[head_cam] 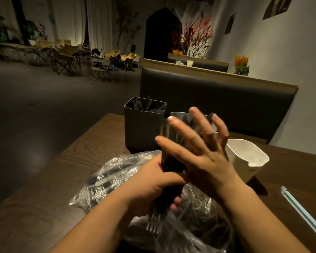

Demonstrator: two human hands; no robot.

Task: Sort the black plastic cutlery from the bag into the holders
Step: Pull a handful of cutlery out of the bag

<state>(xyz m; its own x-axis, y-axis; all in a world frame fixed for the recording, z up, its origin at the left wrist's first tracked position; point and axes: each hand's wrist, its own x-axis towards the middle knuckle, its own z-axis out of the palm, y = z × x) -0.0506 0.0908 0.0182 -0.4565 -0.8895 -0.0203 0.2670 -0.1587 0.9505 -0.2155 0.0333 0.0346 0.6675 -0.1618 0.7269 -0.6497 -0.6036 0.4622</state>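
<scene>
Fork bundle (171, 161), clenched in the left hand (151, 189) grip, lies tines toward the near bench (44, 189) edge, handles toward the dark holder (142, 128) beyond; right hand (199, 148) grip spread, holding nothing.

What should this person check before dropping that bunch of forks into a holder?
1. Grip on fork bundle: ok, left hand wraps it.
2. Right hand free to help: ok, open, fingers spread.
3. Bundle is all forks: cannot tell; only some tines show at the lower end.
4. Dark holder takes forks: cannot tell; it holds cutlery, kind unclear.
5. White holder has room: ok, looks empty.
6. Bag emptied: not ok, cutlery shows inside.
</scene>
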